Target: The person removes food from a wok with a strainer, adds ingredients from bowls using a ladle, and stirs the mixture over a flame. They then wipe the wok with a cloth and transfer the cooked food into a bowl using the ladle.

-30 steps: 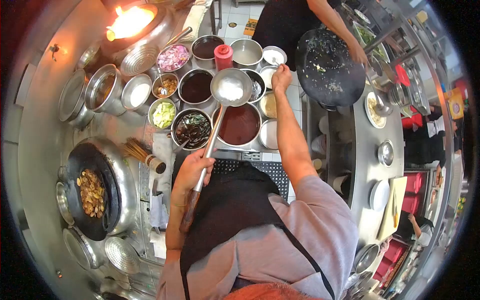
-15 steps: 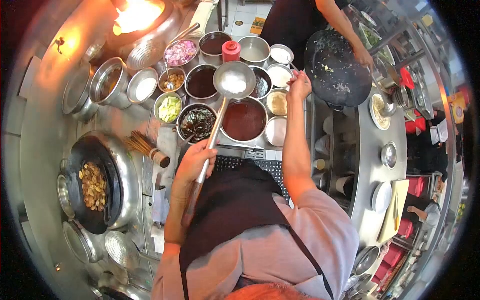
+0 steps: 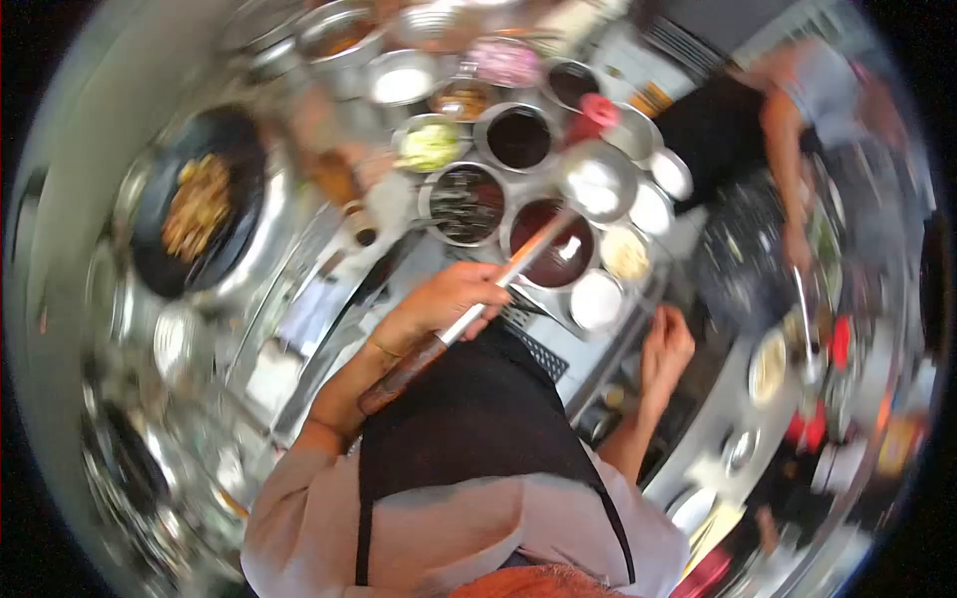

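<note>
Gripping a long-handled ladle (image 3: pixel 539 241), the left hand (image 3: pixel 451 301) closes its fingers around the metal shaft just ahead of the wooden handle end (image 3: pixel 401 376). The ladle's long axis runs obliquely through the grip: the bowl (image 3: pixel 598 181) points forward and to the right, the wooden end back and to the left, across the edge of the black apron (image 3: pixel 459 424). Forward of the grip, the bowl overlaps in view the far side of a pot of reddish-brown sauce (image 3: pixel 568 262); whether they touch cannot be told. Directly ahead of the grip is a pot of dark strips (image 3: pixel 466 204); forward and left stand a brush (image 3: pixel 342 187) and, farther off, a wok (image 3: pixel 237 140) containing browned food (image 3: pixel 197 207). Well to the right of the grip, the right hand (image 3: pixel 666 344) has curled fingers; its contents, if any, are blurred.
</note>
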A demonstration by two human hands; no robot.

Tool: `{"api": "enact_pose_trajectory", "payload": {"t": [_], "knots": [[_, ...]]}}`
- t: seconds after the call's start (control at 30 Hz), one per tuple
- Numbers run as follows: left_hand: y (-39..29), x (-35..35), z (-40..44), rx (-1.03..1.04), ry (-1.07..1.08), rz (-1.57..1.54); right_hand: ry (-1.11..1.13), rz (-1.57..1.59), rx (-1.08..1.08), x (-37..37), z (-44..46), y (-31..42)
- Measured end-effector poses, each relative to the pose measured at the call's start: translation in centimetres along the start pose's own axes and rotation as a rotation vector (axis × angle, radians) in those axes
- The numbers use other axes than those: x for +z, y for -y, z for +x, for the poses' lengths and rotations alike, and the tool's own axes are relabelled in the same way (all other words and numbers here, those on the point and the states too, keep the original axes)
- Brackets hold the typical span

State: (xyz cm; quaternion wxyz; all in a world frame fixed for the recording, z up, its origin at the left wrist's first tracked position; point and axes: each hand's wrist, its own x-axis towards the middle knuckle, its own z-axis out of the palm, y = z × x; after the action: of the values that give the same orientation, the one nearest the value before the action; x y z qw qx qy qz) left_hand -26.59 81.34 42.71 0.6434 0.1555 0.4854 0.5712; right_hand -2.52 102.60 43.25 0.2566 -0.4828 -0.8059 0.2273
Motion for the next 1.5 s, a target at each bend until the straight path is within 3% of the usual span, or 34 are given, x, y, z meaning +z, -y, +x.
{"api": "enact_pose_trajectory", "payload": {"t": [0.03,0.17,0.2,0.3,0.43,0.5,0.63,0.7,0.77,0.83,0.9,1.03,1.1,1.17,1.27,1.33,1.5], "knots": [[0.0,0.0,-1.1,0.034,-0.011,0.005,0.134,-0.146,-0.067,0.2,-0.3,0.1],[0.7,0.5,-4.8,0.180,-0.080,-0.187,0.277,-0.021,-0.102,4.2,0.0,-5.2],[0.4,1.0,-5.9,0.225,-0.140,-0.211,0.335,-0.017,-0.194,4.2,1.1,-7.0],[0.7,1.6,-8.1,0.358,-0.300,-0.281,0.301,-0.080,-0.153,0.3,2.3,-1.3],[1.8,1.4,-10.1,0.450,-0.606,-0.330,0.293,0.079,-0.341,0.8,3.6,1.5],[2.1,0.9,-10.5,0.508,-0.676,-0.353,0.761,0.543,-0.209,2.7,2.1,5.1],[2.3,-1.3,-9.4,0.774,-0.816,-0.466,1.410,0.929,-0.194,8.1,-3.7,12.8],[2.1,-2.4,-9.5,0.852,-0.937,-0.458,1.585,1.034,-0.086,8.8,-7.4,17.7],[1.5,-3.5,-10.9,0.911,-0.953,-0.475,1.670,1.092,0.261,8.5,-10.3,22.8],[1.3,-5.6,-12.7,1.095,-1.005,-0.441,1.763,1.034,0.295,10.2,-11.3,25.7],[1.0,-7.2,-16.0,1.144,-1.010,-0.527,1.862,0.958,0.334,11.4,-12.9,29.6],[2.7,-13.2,-24.8,1.100,-1.106,-0.394,2.091,0.856,0.135,14.7,-17.4,39.2],[4.9,-16.0,-29.1,1.186,-1.124,-0.286,2.206,0.829,0.174,17.8,-20.1,44.4],[7.5,-15.6,-34.8,1.123,-1.219,-0.180,2.284,0.751,0.184,21.0,-23.9,50.5],[14.2,-15.4,-39.7,1.050,-1.379,-0.075,2.578,0.667,0.245,28.3,-30.4,59.0],[18.2,-13.0,-42.6,1.052,-1.399,-0.222,2.656,0.674,0.279,32.3,-35.5,64.8],[27.4,-5.3,-45.1,0.875,-1.755,-0.569,2.714,0.693,0.353,40.3,-47.8,76.9]]}}
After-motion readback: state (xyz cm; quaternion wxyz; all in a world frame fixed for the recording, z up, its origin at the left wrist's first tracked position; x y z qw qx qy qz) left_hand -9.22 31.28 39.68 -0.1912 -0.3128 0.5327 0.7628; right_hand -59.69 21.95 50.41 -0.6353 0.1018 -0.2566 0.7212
